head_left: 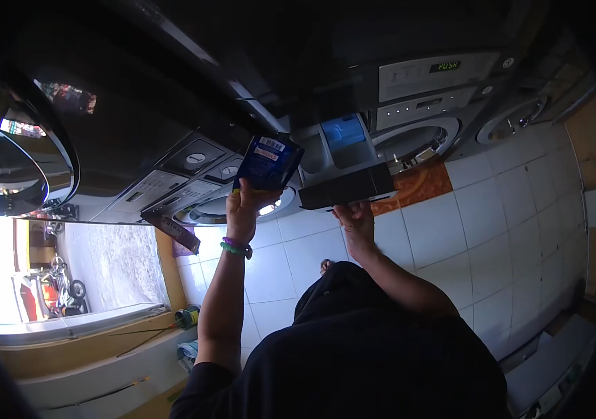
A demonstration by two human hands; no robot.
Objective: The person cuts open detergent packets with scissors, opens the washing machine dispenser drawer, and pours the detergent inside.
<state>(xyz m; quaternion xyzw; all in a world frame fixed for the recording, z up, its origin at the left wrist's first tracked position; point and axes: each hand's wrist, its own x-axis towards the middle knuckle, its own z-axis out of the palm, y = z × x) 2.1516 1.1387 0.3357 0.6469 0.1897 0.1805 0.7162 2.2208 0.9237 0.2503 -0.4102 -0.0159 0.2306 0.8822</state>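
A dark blue packet [264, 162] with a white barcode label is gripped by my left hand [242, 209], which wears green and purple bracelets. The packet is held tilted, just left of a pulled-out detergent drawer [351, 187] on a dark washing machine. Inside the drawer are grey compartments and a blue insert [343, 130]. My right hand [359, 227] has its fingers curled at the lower edge of the drawer's black front. What the packet contains cannot be seen.
A digital display [446, 67] glows green above a round washer door [420, 140]. Another dark packet [176, 234] juts out at left. An orange mat [416, 188] lies on the white tiled floor [444, 237]. Motorbikes [71, 290] stand outside the doorway.
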